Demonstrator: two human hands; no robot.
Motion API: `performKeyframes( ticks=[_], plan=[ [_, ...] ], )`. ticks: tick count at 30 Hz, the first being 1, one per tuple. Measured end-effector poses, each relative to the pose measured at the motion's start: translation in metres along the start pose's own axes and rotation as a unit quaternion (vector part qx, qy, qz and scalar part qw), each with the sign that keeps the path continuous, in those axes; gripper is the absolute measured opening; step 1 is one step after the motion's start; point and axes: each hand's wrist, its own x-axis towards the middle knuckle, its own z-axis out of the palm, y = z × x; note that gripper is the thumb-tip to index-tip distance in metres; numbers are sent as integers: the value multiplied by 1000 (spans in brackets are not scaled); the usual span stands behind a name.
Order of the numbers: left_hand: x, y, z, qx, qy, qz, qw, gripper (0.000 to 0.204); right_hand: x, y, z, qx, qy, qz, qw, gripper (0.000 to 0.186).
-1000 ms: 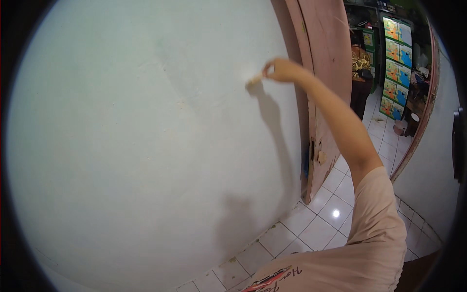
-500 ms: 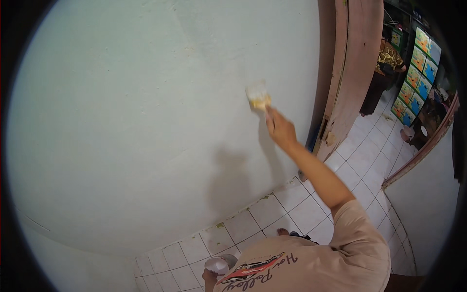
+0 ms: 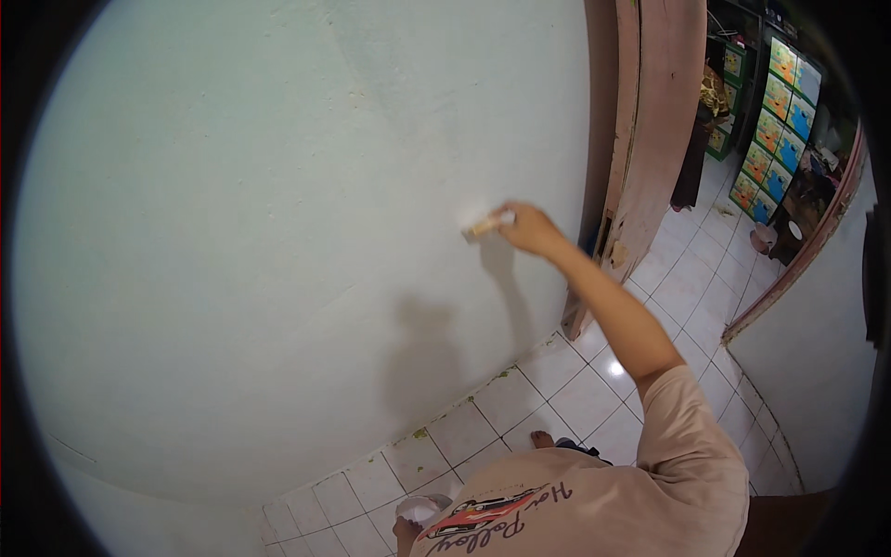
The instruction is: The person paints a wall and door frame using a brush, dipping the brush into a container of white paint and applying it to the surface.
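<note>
My right hand (image 3: 527,228) grips a paintbrush (image 3: 481,226), its head at the pale, mint-white wall (image 3: 232,204), left of the door frame. The brush is slightly blurred and casts a shadow below it. At the lower edge, my left hand (image 3: 405,533) holds a white container (image 3: 419,509), partly hidden behind my printed beige shirt; its contents are unclear.
A worn pink door frame (image 3: 626,167) stands right of the wall. Beyond the doorway are a drawer cabinet with cartoon panels (image 3: 772,135), a pink bucket (image 3: 763,238) and clutter. White tiled floor (image 3: 575,399) runs below; my bare foot (image 3: 543,438) rests on it. A second wall curves at right.
My right hand with the brush moved down from higher on the wall and has since turned, its head now pointing left. The view has tilted downward since the first frame, bringing the container into sight.
</note>
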Motion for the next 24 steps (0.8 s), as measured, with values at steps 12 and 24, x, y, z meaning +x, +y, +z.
performKeyframes(
  ticks=[12,24],
  plan=[
    [-4,2,9,110,58,54,991,41,12,-128,-28,84,192,-126,970,33],
    [50,16,18,178,-35,-14,983,38,-165,72,135,13,-77,145,986,33]
  ],
)
